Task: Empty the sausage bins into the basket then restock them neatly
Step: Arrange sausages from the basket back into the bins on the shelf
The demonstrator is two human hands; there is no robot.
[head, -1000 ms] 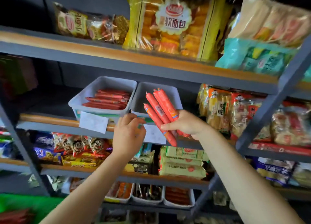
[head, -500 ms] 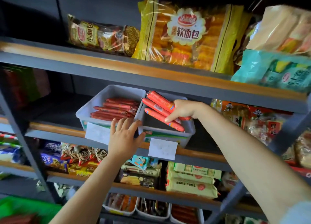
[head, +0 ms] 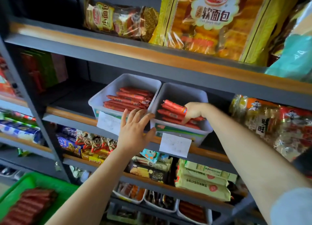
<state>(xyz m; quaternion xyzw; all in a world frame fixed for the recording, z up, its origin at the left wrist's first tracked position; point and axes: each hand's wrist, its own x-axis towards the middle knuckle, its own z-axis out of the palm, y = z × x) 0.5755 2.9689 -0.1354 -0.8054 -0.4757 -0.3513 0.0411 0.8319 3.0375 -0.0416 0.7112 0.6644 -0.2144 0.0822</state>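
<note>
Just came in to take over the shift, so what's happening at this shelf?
A person is restocking sausages. The right hand holds a few sausages down inside the right bin, which has several in it. The left hand, fingers spread, steadies that bin's front corner. The left bin beside it holds a neat stack. More sausages wait in the green basket at lower left.

Bare forearms; pale grey-blue sleeve (head: 293,208) on right upper arm.

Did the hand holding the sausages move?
Yes. The right hand carried its sausages from the shelf edge forward and down into the right bin.
</note>
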